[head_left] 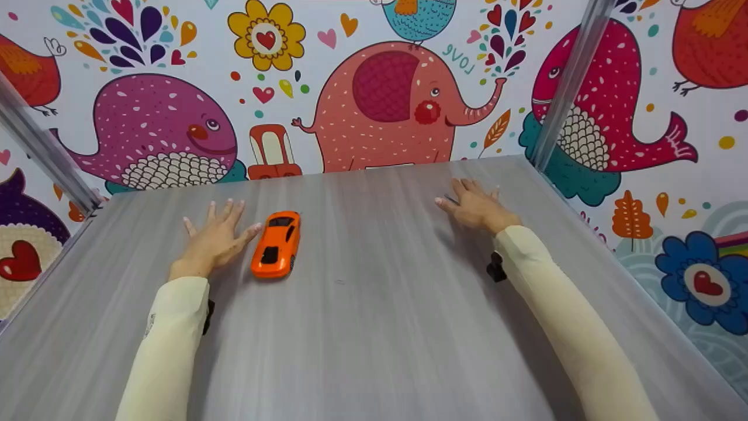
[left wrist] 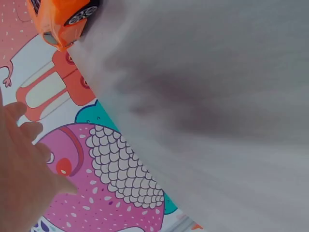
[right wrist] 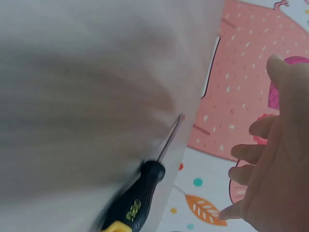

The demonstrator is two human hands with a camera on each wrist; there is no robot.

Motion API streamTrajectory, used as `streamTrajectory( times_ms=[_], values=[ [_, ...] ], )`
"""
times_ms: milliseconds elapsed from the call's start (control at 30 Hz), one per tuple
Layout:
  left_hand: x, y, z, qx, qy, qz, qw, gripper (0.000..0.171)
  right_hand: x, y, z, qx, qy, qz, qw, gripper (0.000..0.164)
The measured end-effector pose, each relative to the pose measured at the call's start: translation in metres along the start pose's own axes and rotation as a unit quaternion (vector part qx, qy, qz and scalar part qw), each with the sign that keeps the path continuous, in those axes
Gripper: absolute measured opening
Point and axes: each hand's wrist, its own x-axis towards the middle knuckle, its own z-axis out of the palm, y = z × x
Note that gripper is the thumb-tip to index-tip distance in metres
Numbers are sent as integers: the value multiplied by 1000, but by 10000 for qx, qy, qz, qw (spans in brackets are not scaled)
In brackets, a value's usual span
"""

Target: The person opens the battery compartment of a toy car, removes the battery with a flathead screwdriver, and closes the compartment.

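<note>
An orange toy car [head_left: 277,245] with black windows stands on the table, just right of my left hand [head_left: 213,242]. That hand's fingers are spread and it grips nothing; the thumb tip comes close to the car's side in the head view. In the left wrist view, the toy car [left wrist: 60,19] shows at the top left, away from the hand [left wrist: 24,169]. On the right, my right hand [head_left: 476,204] hovers with fingers extended over a screwdriver [right wrist: 137,198] lying on the table. The screwdriver has a black and yellow handle; my hand hides most of it in the head view.
The grey wood-grain table [head_left: 350,327] ends at a printed wall with a coral elephant [head_left: 385,111] and a purple whale [head_left: 158,128]. Metal posts [head_left: 567,82] rise at the table's back corners. A small black piece [head_left: 497,268] sits under the right cuff.
</note>
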Motion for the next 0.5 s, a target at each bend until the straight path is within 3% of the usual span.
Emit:
streamTrajectory(
  times_ms=[133,500],
  values=[
    [-3,-1,1,-156,-43,78,9998,97,-6,-7,4,379,-84,51,9992,103],
    [-10,-7,3,-690,-220,-93,9973,96,-19,-35,17,600,138,-271,9977,89]
  ],
)
